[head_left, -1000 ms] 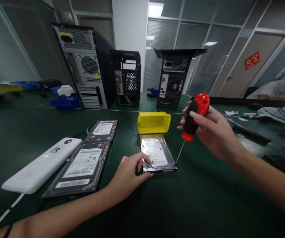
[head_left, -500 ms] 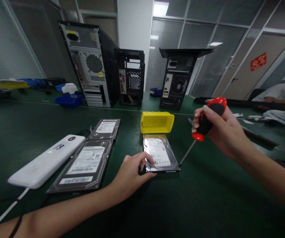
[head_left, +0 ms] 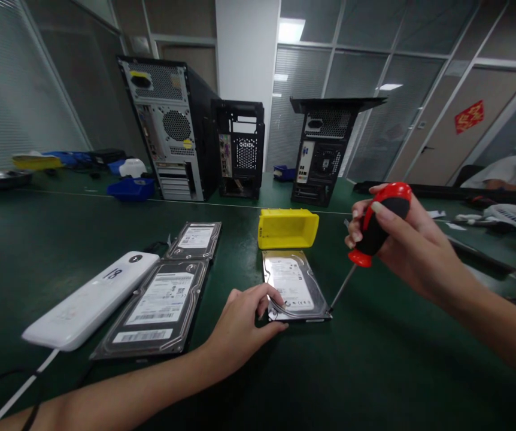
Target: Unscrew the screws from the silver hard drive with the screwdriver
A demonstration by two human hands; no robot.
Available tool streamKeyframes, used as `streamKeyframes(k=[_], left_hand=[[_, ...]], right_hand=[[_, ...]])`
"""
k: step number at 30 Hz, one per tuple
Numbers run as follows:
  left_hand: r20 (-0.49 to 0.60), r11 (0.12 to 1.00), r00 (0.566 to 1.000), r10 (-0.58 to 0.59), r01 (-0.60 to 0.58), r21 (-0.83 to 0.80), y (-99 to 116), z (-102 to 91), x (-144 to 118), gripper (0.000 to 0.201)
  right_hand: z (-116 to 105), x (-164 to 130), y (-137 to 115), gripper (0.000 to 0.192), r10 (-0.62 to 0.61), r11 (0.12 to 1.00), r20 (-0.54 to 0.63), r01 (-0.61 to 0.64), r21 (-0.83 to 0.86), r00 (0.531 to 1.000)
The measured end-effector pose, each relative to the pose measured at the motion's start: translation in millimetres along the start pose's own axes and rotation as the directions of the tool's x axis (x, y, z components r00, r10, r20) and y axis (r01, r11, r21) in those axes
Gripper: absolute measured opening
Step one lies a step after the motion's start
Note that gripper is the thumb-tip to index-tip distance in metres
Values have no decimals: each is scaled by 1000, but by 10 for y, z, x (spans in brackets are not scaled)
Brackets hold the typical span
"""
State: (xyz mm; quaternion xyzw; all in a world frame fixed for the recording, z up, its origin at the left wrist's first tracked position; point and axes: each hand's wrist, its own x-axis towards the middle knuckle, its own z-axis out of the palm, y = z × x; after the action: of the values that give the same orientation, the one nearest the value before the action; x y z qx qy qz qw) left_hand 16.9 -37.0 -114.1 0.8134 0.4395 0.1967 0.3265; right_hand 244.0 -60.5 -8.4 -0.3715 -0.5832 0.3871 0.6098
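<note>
A hard drive (head_left: 291, 287) lies label up on the green table, just in front of a yellow bin (head_left: 288, 230) tipped on its side. My left hand (head_left: 251, 314) grips the drive's near left corner, fingers on top and thumb at the front edge. In my right hand (head_left: 401, 230) is a red and black screwdriver (head_left: 382, 218), its fingers wrapped round the handle. The shaft slants down to the left, and its tip touches the drive's near right corner. Whether a screw sits under the tip is too small to tell.
Two more hard drives, a near one (head_left: 161, 305) and a far one (head_left: 196, 238), lie at the left beside a white power bank (head_left: 91, 299) marked 18. Computer cases (head_left: 172, 129) stand behind, with a blue bin (head_left: 131, 188). A person (head_left: 507, 170) sits at the far right.
The whole view has shifted slightly, so everything appears a little lower. Both hands keep their grips, and the screwdriver tip stays at the same corner of the drive.
</note>
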Motion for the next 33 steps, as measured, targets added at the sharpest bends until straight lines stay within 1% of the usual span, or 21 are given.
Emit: streamKeyframes(k=[3,6,9,11,13,17,20,24,26,29,33], left_hand=[[-12,1000,1000,10,-10,-12,-1,-6,-11,24],[-19,1000,1000,18,-19,-15,13,-17,-17,24],[-17,999,999,34,-34,-3,28,-18,-13,23],[-5,999,999,41,-41,4,32,-14,-5,23],[1,999,999,43,-43,12,29,-10,1,23],[-10,999,999,40,-40,12,18,-12,-4,24],[-2,1000,1000,18,-18,-5,24,-23,-15,25],[-3,1000,1000,2,-2,-2,38,-31,-10,24],[-9,1000,1000,5,-5,0,35,-26,-4,23],[-8,1000,1000,19,-19,-3,20,-12,1,23],[-13,1000,999,29,-29,-7,1,1,6,22]], right_hand=[[32,-13,-3,20,-21,1000,38,21,2,999],[79,-40,-19,23,-30,999,81,32,-33,996],[129,-80,-38,27,-67,995,114,74,-63,991],[164,-102,-44,30,-89,994,90,94,-51,992],[198,-112,-43,31,-92,995,38,93,-21,995],[236,-99,-32,24,-66,998,-38,67,8,997],[230,-79,-30,19,-36,996,-72,41,77,997],[232,-46,-16,22,15,988,-41,-8,155,999],[242,-28,4,21,-4,986,-43,11,167,999],[244,-9,37,9,-22,988,-63,32,154,998],[212,3,61,13,-30,987,-47,37,155,998]])
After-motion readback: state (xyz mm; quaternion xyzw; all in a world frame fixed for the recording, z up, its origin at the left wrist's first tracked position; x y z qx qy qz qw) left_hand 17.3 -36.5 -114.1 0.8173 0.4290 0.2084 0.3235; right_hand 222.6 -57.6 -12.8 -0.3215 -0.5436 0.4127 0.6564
